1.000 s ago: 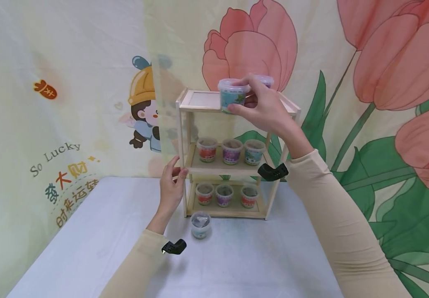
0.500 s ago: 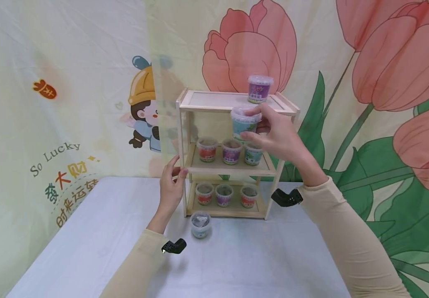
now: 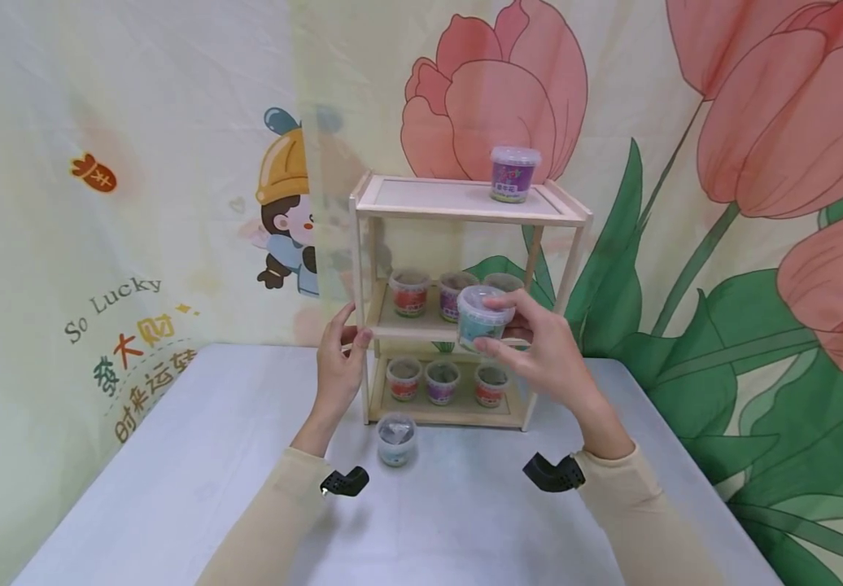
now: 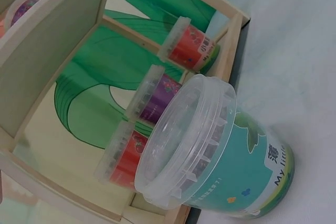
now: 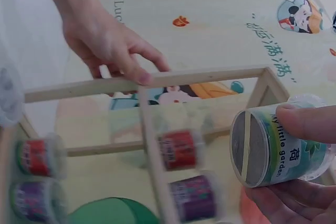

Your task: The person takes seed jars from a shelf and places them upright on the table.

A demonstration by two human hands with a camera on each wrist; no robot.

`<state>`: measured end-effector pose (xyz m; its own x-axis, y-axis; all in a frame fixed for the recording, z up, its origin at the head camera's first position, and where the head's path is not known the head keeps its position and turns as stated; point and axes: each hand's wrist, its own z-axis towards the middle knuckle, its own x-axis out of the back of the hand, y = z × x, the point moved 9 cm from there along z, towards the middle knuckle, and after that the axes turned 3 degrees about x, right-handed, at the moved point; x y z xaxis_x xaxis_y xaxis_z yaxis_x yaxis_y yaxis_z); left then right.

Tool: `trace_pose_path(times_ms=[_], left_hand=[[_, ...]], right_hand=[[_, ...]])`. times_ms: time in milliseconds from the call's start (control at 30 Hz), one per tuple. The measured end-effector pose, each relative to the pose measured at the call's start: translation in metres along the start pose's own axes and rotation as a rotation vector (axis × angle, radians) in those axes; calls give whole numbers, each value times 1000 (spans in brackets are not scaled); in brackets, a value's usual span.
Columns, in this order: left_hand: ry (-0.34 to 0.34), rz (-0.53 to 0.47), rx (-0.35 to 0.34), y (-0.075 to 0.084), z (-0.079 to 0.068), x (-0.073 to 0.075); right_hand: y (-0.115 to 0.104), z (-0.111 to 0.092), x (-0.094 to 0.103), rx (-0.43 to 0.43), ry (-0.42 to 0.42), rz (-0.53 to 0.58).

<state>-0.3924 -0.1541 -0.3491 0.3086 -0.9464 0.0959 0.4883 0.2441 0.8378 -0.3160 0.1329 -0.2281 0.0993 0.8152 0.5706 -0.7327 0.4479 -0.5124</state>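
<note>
My left hand (image 3: 338, 366) curls loosely round the rack's left post (image 3: 358, 277), and my right hand (image 3: 544, 348), spread only to the cup's width, pinches the teal cup (image 3: 478, 325) just near of the middle shelf (image 3: 410, 333), where a light, level hold should avoid bumps.

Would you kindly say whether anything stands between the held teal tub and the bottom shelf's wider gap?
Nothing visible does: the right hand holds the teal tub outside the open-fronted rack; the table tub stands farther left.
</note>
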Motion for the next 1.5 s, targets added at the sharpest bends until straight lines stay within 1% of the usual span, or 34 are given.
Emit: trace_pose_path(times_ms=[100,200,400,600,800,933,1033,1233,1400,1500], left_hand=[[2,5,-1,-12,4,-2],[7,1,-9,-18,6,-1],[-5,-8,-29,-18,6,1],[-7,9,-28,-18,5,2],[-8,1,-28,-18,6,1],[-9,-20,-33,-19,7,0],[-9,-6,-24,-20,6,0],[-17,18,-33,-21,6,0],[-14,17,-25,-23,6,1],[-18,18,-25,-22,6,0]], right_hand=[[8,-13,-17,-26,-24,7],[14,-24,-30,-53,-33,27],[33,-47,-51,-127,-17,44],[51,-66,-73,-191,9,51],[72,-85,-101,-239,0,92],[86,-96,-113,-289,7,86],[95,-104,-123,-324,-16,75],[110,-114,-143,-341,-52,47],[119,-121,-159,-322,-79,28],[122,-123,-166,-305,-80,18]])
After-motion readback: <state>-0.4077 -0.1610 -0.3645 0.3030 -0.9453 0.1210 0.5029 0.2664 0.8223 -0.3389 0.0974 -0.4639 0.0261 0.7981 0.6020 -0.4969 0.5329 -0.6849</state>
